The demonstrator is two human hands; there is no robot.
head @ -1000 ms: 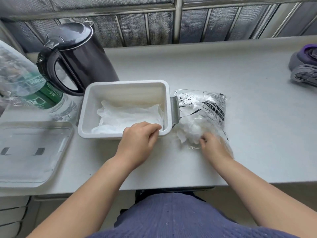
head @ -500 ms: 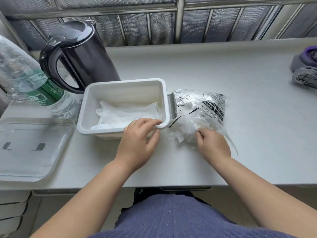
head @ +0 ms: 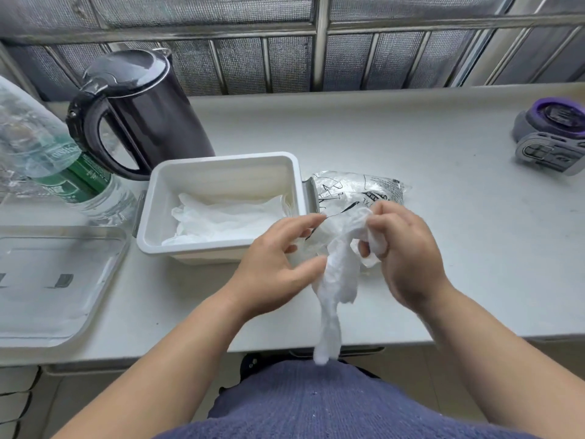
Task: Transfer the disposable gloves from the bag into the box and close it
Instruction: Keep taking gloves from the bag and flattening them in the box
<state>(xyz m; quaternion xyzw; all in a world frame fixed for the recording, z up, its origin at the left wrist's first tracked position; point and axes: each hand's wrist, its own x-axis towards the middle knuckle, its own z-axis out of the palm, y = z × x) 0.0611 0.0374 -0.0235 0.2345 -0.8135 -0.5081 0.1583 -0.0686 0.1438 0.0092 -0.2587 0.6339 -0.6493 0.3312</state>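
Observation:
A white plastic box point(head: 158, 213) stands open on the counter with several thin white gloves point(head: 228, 220) lying in it. Right of it lies the clear printed glove bag point(head: 357, 188). My right hand point(head: 408, 251) is shut on a bunch of gloves point(head: 338, 280) lifted above the counter, which hangs down past the counter's front edge. My left hand point(head: 278, 264) is beside the bunch, fingers spread, its fingertips touching the plastic. The clear lid point(head: 47, 280) lies flat at the left.
A black electric kettle point(head: 139, 109) stands behind the box. A clear water bottle with a green label point(head: 60, 160) lies at the far left. A grey and purple device point(head: 554, 137) sits at the far right. A barred window runs along the back.
My right hand has pulled a bunch of gloves out of the bag and raised it. My left hand has left the box's rim and moved right to the bunch.

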